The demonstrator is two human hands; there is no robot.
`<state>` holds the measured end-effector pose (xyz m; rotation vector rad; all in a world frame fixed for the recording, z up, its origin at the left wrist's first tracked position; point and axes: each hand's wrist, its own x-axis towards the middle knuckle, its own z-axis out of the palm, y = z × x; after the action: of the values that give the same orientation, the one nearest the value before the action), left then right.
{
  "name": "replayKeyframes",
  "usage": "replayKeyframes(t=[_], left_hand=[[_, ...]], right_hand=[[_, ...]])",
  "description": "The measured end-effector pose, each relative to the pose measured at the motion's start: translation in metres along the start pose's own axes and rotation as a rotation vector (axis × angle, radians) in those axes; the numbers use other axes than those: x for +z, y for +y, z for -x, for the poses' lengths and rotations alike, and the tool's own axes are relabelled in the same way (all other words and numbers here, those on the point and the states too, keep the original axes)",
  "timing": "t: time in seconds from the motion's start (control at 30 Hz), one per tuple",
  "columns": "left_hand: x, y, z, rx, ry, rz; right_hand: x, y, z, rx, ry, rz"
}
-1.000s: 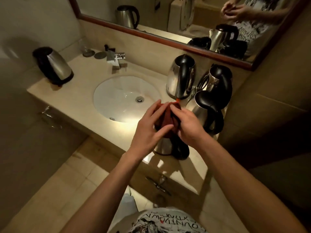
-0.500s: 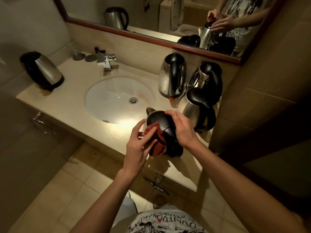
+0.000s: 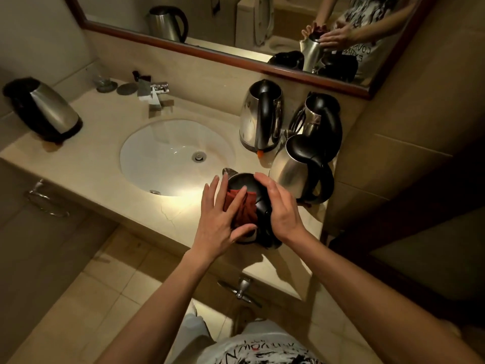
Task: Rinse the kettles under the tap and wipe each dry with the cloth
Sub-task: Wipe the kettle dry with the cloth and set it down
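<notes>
Steel kettle (image 3: 242, 183) looks slippery, so right hand (image 3: 282, 208) cups its lid while flat-fingered left hand (image 3: 220, 219) presses soft cloth (image 3: 242, 208).

Beige stone counter (image 3: 86, 164) with five kettles: one (image 3: 47, 111) left of the sink, four (image 3: 261, 116) right.
</notes>
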<state>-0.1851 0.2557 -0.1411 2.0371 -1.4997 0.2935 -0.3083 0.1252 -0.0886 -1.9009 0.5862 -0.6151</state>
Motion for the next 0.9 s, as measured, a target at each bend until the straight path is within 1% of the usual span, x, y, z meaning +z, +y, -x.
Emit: replayKeyframes(t=[0.07,0.1,0.17,0.3,0.37,0.47,0.53,0.6,0.73,0.8,0.83,0.9], left_hand=[[0.004,0.0,-0.005,0.035,0.034,0.007],[0.007,0.0,-0.005,0.026,0.048,0.023],[0.017,0.002,0.005,-0.066,0.09,0.103],[0.042,0.023,0.032,-0.341,0.18,0.288],[0.052,0.034,0.046,-0.402,0.191,0.34],[0.06,0.038,0.06,-0.466,0.138,0.329],[0.059,0.032,0.064,-0.478,0.115,0.278],[0.055,0.02,0.062,-0.451,0.122,0.24],[0.033,0.001,0.027,-0.307,0.179,0.24],[0.024,-0.003,0.008,-0.245,0.177,0.273],[0.021,-0.002,0.004,-0.256,0.169,0.326],[0.023,0.003,0.014,-0.381,0.155,0.462]], right_hand=[[0.001,0.0,0.0,-0.014,0.016,-0.005],[0.001,0.0,0.0,-0.021,0.018,-0.001],[0.001,0.001,0.0,-0.031,0.021,0.005],[0.002,0.003,0.0,-0.043,0.038,0.022],[0.002,0.001,0.0,-0.041,0.042,0.017],[0.003,0.0,0.001,-0.045,0.048,0.031],[0.007,0.0,0.002,-0.038,0.064,0.008],[0.014,-0.001,0.002,-0.021,0.089,-0.005],[0.02,0.001,0.001,-0.011,0.108,0.065],[0.02,0.0,0.001,-0.011,0.112,0.067],[0.019,0.0,0.001,-0.013,0.115,0.061],[0.02,-0.002,0.001,-0.013,0.122,0.051]])
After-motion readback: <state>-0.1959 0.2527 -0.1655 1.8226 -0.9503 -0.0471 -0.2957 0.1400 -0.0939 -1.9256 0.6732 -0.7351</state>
